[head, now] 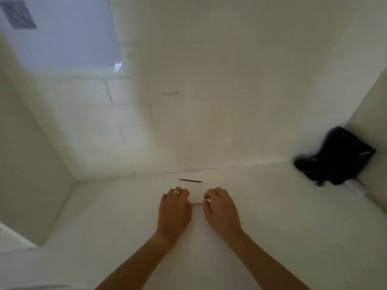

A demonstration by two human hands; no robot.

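Observation:
My left hand (175, 208), with a ring on one finger, and my right hand (219, 208) lie side by side on a white surface (282, 227), fingers curled. Between them stretches a thin pale pink strip (198, 204); each hand seems to pinch one end of it. The strip is small and blurred, and what it is cannot be told. A thin black stick (190, 180) lies flat just beyond the fingertips, apart from both hands.
A black bag-like object (337, 156) with cords sits in the right corner against a white wall. White walls close in on the left and at the back (209, 101). A bluish window or panel (69, 34) is at the upper left.

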